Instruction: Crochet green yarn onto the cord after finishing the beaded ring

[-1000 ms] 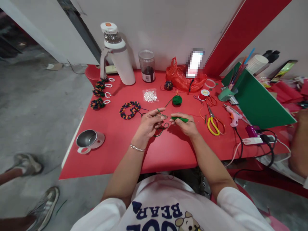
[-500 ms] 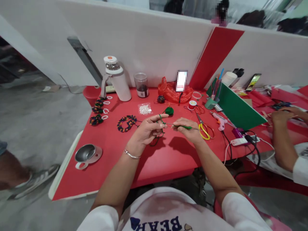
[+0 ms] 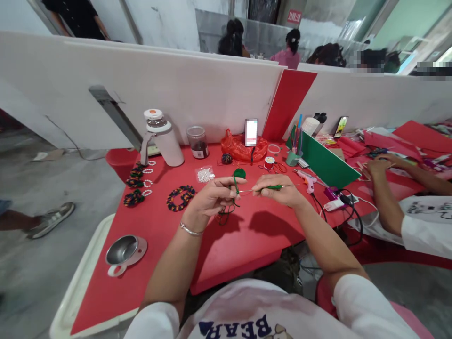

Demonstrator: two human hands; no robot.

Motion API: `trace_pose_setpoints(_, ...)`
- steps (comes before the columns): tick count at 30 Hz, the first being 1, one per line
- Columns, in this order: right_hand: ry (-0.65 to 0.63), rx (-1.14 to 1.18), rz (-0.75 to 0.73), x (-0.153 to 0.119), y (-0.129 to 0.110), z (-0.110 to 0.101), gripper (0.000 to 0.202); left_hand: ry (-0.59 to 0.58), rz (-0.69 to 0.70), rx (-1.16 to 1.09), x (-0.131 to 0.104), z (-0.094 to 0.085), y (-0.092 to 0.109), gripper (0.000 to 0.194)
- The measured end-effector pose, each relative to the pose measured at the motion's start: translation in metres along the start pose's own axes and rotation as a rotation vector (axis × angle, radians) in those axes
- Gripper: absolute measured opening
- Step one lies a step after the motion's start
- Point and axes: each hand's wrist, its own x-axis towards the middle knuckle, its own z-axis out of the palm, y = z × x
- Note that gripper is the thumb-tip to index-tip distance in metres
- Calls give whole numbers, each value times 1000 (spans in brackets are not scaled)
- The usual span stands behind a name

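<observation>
My left hand [image 3: 215,194] pinches a strand of green yarn [image 3: 236,185] that runs up over its forefinger. In my right hand [image 3: 277,188] is a crochet hook with a green handle [image 3: 274,187], its thin metal shaft pointing left into the yarn at my left fingertips. Just behind the hands rests a green yarn ball [image 3: 239,173]. Loose dark strands [image 3: 226,214] hang and lie below my left hand. A dark multicoloured knitted ring [image 3: 180,197] lies to the left of it on the red table [image 3: 165,254].
A metal cup [image 3: 126,254], a white flask [image 3: 165,143], a jar [image 3: 197,142] and a bag of white beads [image 3: 205,174] stand around the left side. A phone [image 3: 251,132] leans on a red plastic bag [image 3: 229,143]. Rightward are a pink glue gun [image 3: 306,180] and a co-worker's arms [image 3: 379,174].
The view has tilted up and swung right, showing more people beyond the partition. Both hands keep the yarn and hook, with my right forearm now covering the scissors.
</observation>
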Motion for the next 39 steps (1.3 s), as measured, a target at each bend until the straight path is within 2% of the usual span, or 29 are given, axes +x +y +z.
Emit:
trace_pose_setpoints(5,128,281,160,-3,14,9,28,-27,26,-35,0,-4,6,43)
trace_pose_setpoints(9,301,397,233,-2,25,34,36,-7,76,-2,4,-5,3,47)
trace_pose_setpoints(11,408,422,226,-1,25,51,33,47,169,58,8,-2,-1,50)
trace_pose_setpoints(13,523,369,213,1,23,68,32,161,322,148,11,2,-4,50)
trace_pose_setpoints(16,725,112,198,3,20,88,26,347,546,308,12,8,-9,44)
trace_pose_setpoints(19,807,-129,113,6,19,104,22,458,651,359,10,15,-12,42)
trace_pose_setpoints(22,845,-228,34,10,21,117,21,495,641,273,7,20,-13,47)
trace_pose_setpoints(24,870,-216,27,13,23,124,21,466,597,159,5,23,-12,52)
trace_pose_setpoints(29,937,26,89,17,34,135,32,426,547,4,0,29,-7,57)
trace_pose_setpoints(31,935,146,89,16,40,138,37,366,478,-73,-1,29,-5,60)
trace_pose_setpoints(35,836,286,29,11,47,134,39,192,237,-230,-5,24,3,59)
trace_pose_setpoints(39,640,232,-56,1,39,106,31,168,202,-168,-11,15,11,47)
